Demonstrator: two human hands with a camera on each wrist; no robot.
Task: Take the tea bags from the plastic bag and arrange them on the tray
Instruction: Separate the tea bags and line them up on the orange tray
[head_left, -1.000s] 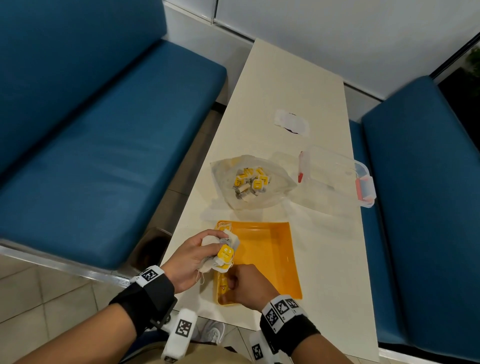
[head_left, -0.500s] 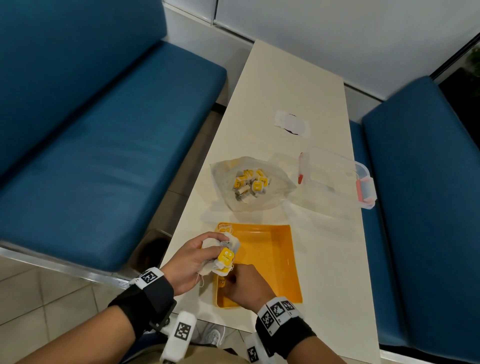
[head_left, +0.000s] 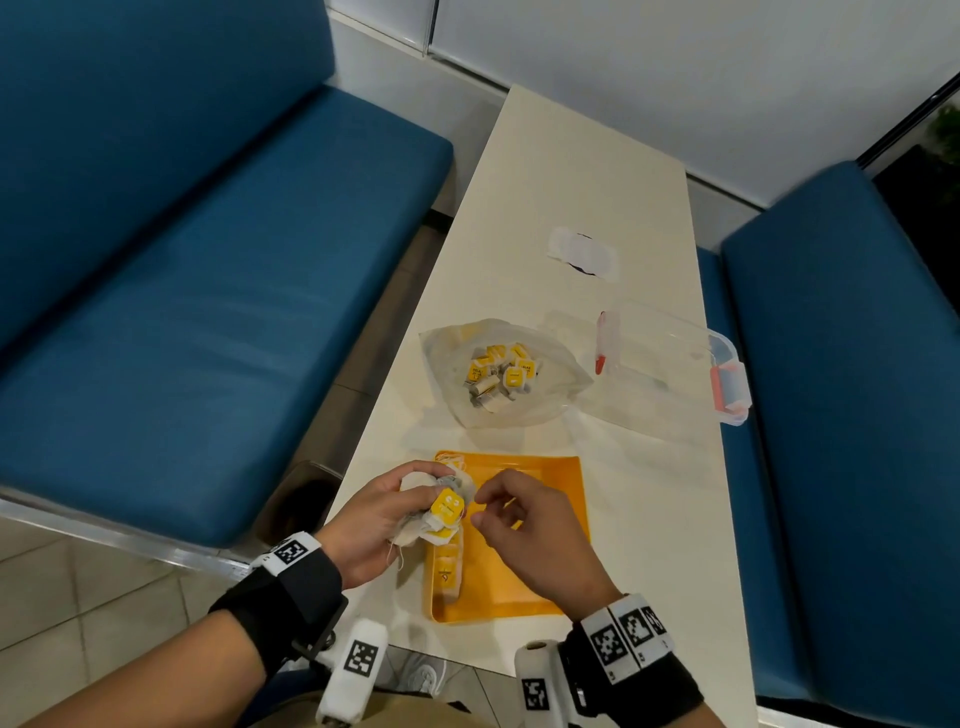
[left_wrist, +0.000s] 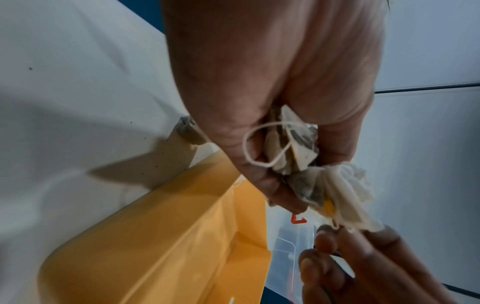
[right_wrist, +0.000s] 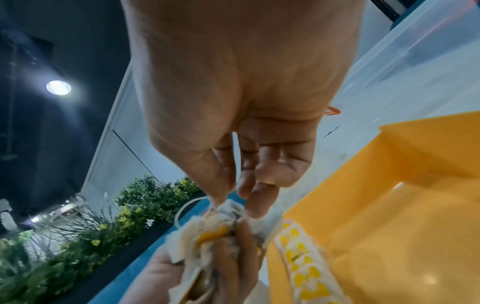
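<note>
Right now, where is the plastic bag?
In the head view, the plastic bag lies mid-table, just beyond the tray and left of the clear box.

Tray (head_left: 550, 519): row of tea bags (head_left: 449, 566) fills its left edge; right floor bare, partly under the right hand (head_left: 524, 530). Table (head_left: 561, 171): plastic bag (head_left: 550, 384) and clear lidded box (head_left: 670, 374) stand side by side just beyond the tray; paper scrap (head_left: 582, 254) farther off, bare surface past it. Open strip along the tray's right side.
</note>
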